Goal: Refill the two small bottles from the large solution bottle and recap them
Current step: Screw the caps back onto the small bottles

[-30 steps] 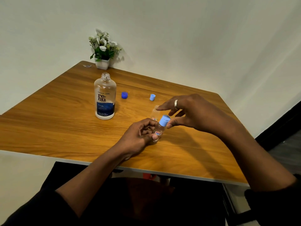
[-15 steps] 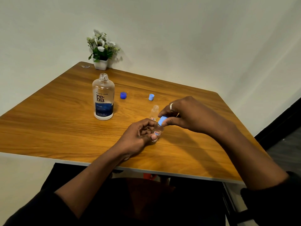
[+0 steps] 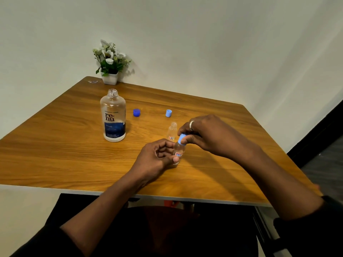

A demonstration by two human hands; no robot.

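Note:
My left hand [image 3: 157,156] grips a small clear bottle [image 3: 179,151] standing near the middle of the wooden table [image 3: 55,145]. My right hand [image 3: 207,134] pinches the light blue cap [image 3: 181,139] sitting on that bottle's neck. Just behind stands a second small bottle [image 3: 172,130], uncapped. The large solution bottle [image 3: 113,115] stands open to the left, with a blue label. A dark blue cap [image 3: 136,112] and a light blue cap [image 3: 168,113] lie loose on the table behind.
A small white pot of artificial flowers [image 3: 109,67] stands at the table's far corner against the wall. The table's near edge runs just above my lap. A dark floor strip shows at the right.
My right hand's fingers have curled down round the light blue cap on the held bottle; a second ago its fingers were spread. My left hand kept its grip.

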